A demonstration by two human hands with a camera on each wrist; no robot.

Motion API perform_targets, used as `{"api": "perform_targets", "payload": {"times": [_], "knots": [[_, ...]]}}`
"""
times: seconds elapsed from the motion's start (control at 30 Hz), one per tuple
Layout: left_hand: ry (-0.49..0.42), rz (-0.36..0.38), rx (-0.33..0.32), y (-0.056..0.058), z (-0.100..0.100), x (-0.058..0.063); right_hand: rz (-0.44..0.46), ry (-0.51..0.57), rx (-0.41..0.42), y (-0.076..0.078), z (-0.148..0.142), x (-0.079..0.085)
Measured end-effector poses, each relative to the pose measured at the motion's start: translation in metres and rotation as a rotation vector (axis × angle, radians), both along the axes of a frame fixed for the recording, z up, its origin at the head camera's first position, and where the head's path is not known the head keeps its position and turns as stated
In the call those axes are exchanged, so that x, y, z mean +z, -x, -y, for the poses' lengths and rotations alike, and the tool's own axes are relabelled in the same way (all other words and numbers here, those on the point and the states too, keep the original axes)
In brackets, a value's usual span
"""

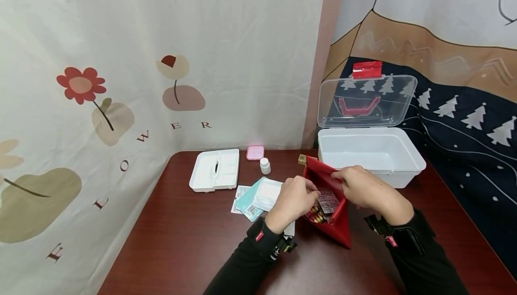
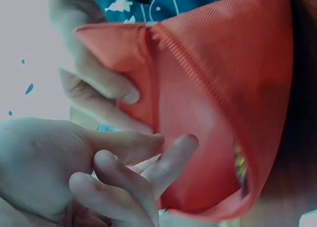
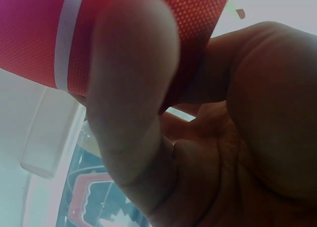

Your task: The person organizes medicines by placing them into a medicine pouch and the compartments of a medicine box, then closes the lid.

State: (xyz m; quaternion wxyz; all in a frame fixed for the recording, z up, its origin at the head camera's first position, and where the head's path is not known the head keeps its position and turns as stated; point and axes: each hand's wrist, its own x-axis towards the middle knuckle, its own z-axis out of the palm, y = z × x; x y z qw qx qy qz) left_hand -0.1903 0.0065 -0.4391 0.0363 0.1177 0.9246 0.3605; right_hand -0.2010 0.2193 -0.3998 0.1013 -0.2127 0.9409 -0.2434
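Observation:
A red zippered pouch is tilted on the table with its mouth spread wide. Blister packs and yellow-and-red capsules show inside it. My right hand grips the pouch's right edge, thumb on one face and fingers behind; its thumb or finger covers the red fabric in the right wrist view. My left hand is at the left side of the mouth. Seen from the left wrist, its fingers are loosely bent before the pouch's inner lining, with thumb and index tips apart.
Flat packets lie left of the pouch. Behind them are a white bottle, a pink case and a white compartment tray. A white box with its clear lid raised stands at the back right.

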Motion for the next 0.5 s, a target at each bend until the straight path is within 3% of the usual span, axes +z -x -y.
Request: {"api": "perform_targets", "payload": {"times": [0.27, 0.5], "knots": [[0.017, -0.090, 0.036, -0.007, 0.033, 0.006, 0.014, -0.005, -0.001, 0.000, 0.001, 0.002], [0.114, -0.115, -0.009, -0.019, 0.064, -0.002, 0.024, -0.008, -0.009, 0.000, 0.000, 0.001]]}}
